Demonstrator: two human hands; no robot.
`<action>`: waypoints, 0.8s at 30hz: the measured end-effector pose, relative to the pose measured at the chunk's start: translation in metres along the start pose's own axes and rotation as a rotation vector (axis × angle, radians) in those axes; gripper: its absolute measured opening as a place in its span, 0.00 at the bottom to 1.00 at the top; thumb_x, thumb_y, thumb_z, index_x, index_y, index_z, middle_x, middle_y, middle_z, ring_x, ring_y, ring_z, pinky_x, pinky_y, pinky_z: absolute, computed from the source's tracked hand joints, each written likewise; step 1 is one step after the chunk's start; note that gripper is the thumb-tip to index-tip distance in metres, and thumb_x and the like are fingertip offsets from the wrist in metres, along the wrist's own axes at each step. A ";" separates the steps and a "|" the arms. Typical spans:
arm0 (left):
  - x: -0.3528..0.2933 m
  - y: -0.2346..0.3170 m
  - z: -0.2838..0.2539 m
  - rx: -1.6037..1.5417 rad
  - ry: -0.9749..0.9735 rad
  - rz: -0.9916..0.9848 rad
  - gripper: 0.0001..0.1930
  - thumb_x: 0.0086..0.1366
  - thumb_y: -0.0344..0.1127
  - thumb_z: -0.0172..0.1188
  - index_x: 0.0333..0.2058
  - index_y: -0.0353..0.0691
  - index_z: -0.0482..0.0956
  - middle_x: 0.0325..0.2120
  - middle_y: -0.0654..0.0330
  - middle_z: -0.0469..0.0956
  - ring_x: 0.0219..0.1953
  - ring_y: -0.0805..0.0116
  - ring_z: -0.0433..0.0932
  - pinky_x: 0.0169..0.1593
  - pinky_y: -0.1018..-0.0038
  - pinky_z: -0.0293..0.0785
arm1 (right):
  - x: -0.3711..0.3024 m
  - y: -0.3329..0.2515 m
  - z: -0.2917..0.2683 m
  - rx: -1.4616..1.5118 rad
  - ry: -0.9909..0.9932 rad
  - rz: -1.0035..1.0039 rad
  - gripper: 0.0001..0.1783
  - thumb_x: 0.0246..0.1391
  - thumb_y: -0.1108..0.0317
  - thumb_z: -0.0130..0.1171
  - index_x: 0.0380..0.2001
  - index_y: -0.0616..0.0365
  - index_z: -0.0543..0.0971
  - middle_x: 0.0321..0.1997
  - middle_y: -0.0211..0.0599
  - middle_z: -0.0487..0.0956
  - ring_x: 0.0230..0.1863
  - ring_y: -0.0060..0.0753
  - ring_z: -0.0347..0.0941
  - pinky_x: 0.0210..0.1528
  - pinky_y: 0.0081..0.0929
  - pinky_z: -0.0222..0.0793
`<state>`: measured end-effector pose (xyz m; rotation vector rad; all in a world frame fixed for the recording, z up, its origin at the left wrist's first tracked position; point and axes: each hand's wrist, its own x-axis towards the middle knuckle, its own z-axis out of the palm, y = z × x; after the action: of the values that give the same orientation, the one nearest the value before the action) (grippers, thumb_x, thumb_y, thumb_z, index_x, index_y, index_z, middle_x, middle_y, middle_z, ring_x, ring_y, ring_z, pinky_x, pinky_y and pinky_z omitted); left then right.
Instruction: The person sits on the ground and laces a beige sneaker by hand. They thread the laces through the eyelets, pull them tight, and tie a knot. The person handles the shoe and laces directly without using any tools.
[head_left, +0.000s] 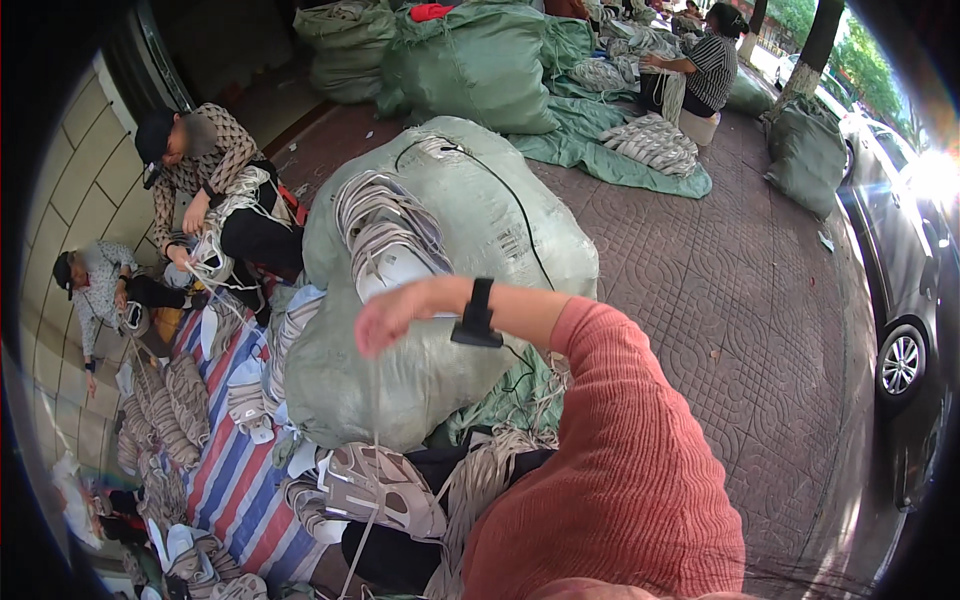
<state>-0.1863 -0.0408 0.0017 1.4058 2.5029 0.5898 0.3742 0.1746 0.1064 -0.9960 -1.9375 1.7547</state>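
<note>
Closed around a thin pale lace [376, 410], the right hand [385, 322] is up in front of a big pale green sack [470, 260]. Its fingers look blurry, so I cannot tell just how they pinch. A dark band [478, 315] goes around that wrist. From the hand, the lace runs down across a gray and tan shoe top [405, 490], which lies on dark cloth [395, 560] low in the middle. I cannot tell about the left hand, as it is out of sight. Beside the shoe top hangs a bunch of pale laces [475, 490]. Faint marks on the sack are too small to read. More shoe tops [390, 225] sit stacked on it, near a black cord [525, 215].
</note>
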 end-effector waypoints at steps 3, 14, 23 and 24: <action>0.019 0.007 0.006 -0.355 -0.049 -0.095 0.04 0.63 0.30 0.56 0.35 0.39 0.71 0.26 0.58 0.73 0.27 0.58 0.76 0.29 0.63 0.72 | -0.049 -0.064 -0.066 0.293 0.328 -0.263 0.07 0.52 0.68 0.65 0.35 0.56 0.82 0.25 0.23 0.77 0.21 0.10 0.66 0.19 0.11 0.56; 0.051 0.041 0.005 -1.778 -0.916 -0.150 0.03 0.64 0.29 0.55 0.36 0.40 0.71 0.25 0.62 0.70 0.27 0.62 0.74 0.30 0.64 0.71 | 0.038 -0.106 0.064 -0.341 -0.128 -0.263 0.09 0.43 0.71 0.63 0.31 0.57 0.85 0.27 0.26 0.83 0.31 0.18 0.74 0.30 0.22 0.66; -0.064 0.218 0.003 -1.464 -0.324 0.035 0.12 0.72 0.43 0.48 0.39 0.41 0.73 0.31 0.64 0.75 0.30 0.80 0.73 0.25 0.81 0.64 | 0.089 -0.080 0.207 -0.743 -0.123 -0.636 0.08 0.37 0.68 0.65 0.26 0.52 0.79 0.22 0.36 0.79 0.30 0.43 0.77 0.31 0.40 0.68; -0.065 0.216 0.002 -1.417 -0.361 0.010 0.12 0.72 0.44 0.49 0.38 0.42 0.73 0.28 0.65 0.74 0.26 0.80 0.71 0.23 0.81 0.62 | 0.085 -0.083 0.209 -0.805 -0.082 -0.623 0.08 0.36 0.68 0.65 0.25 0.51 0.79 0.22 0.37 0.78 0.31 0.45 0.77 0.31 0.42 0.68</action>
<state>0.0139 0.0045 0.0945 0.7748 1.1552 1.4831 0.1530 0.0828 0.1323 -0.4095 -2.6822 0.6785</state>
